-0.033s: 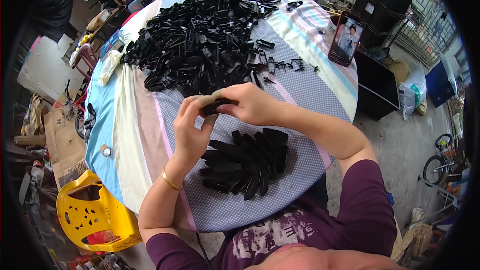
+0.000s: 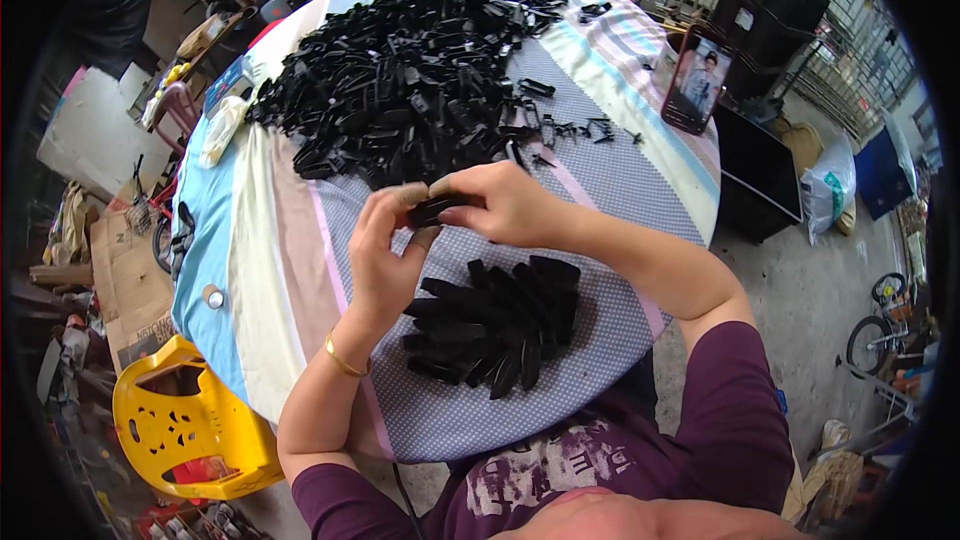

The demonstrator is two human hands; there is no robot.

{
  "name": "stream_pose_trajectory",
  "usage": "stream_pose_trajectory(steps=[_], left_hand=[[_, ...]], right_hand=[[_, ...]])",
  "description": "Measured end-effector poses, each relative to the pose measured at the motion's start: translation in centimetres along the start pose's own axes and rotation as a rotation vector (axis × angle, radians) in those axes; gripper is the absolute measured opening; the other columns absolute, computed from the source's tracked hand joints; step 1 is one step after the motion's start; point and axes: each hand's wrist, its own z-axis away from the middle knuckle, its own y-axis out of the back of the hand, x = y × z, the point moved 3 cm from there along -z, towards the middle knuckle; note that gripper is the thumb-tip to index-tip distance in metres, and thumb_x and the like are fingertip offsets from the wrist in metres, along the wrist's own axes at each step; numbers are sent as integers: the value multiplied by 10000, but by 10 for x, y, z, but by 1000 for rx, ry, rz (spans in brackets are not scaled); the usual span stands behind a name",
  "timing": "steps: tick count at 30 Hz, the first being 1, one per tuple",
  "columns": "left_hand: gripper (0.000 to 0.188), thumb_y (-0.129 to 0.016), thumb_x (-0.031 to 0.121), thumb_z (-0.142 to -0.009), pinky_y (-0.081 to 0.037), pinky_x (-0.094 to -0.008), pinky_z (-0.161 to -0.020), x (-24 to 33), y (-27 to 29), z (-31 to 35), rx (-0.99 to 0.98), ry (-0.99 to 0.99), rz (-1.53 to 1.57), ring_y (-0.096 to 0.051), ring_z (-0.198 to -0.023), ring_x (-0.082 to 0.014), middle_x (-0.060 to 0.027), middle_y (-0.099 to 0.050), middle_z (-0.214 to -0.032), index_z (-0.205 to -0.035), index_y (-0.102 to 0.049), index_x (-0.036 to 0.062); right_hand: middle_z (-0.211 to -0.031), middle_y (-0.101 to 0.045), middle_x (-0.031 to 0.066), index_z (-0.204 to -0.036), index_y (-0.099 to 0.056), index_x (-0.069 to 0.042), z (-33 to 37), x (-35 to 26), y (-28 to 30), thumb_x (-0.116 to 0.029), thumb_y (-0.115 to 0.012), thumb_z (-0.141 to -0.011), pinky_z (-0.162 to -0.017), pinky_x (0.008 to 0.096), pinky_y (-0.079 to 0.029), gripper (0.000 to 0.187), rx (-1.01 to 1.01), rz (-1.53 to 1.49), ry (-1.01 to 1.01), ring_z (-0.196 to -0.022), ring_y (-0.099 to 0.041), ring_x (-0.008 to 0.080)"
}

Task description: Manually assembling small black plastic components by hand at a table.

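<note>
Between the fingertips of both hands is a small, dark, elongated plastic piece [image 2: 437,208]; its exact kind cannot be made out. My left hand [image 2: 382,250] grips its left end, with tan coverings on some fingertips and a gold bangle on the wrist. Thumb and fingers of my right hand [image 2: 505,205] pinch the other end. Below them, near the table's front edge, lies a small heap of long black pieces [image 2: 490,325]. Beyond the hands spreads a large pile of black plastic clip-like parts [image 2: 400,80]. Several loose black parts [image 2: 600,128] lie to its right.
A striped cloth covers the round table [image 2: 285,310]. A phone [image 2: 696,80] stands at the right edge, a small roll [image 2: 212,296] lies at the left. A yellow plastic chair [image 2: 190,430] is at lower left; black crates [image 2: 755,175] stand right of the table.
The whole view has shifted very slightly. Both hands keep their hold on the dark piece, with only a slight shift of the fingers.
</note>
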Motion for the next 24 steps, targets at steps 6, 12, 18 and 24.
stream_pose_trajectory(steps=[6,12,18,24], left_hand=[[288,-648,2,-796,-473,-241,-794,-24,-6,10,54,614,850,-575,-876,-116,-52,-619,-955,-1072,-567,-17],[252,-610,23,-839,-478,-243,-799,-16,-6,13,107,542,876,-579,-906,-119,-50,-617,-998,-1086,-565,-6],[267,-511,124,-921,-511,-260,-659,-22,6,5,80,639,1075,-618,-798,-162,-64,-588,-949,-1159,-497,5],[278,-469,134,-937,-507,-247,-583,-25,14,3,-77,707,975,-634,-735,-194,-98,-600,-978,-1176,-501,-4]], right_hand=[[-911,-634,47,-1039,-570,30,7,5,-9,-49,-652,-812,-728,219,-488,253,96,-451,-235,-823,-593,84],[-926,-628,51,-1004,-558,23,9,2,-16,-42,-646,-818,-752,227,-495,216,138,-533,-288,-842,-599,95],[-984,-600,78,-993,-597,-5,5,-5,-1,2,-677,-757,-693,232,-510,250,203,-181,13,-831,-610,124],[-1012,-589,91,-998,-621,-5,5,-8,0,60,-676,-713,-664,234,-524,298,190,-31,201,-842,-610,144]])
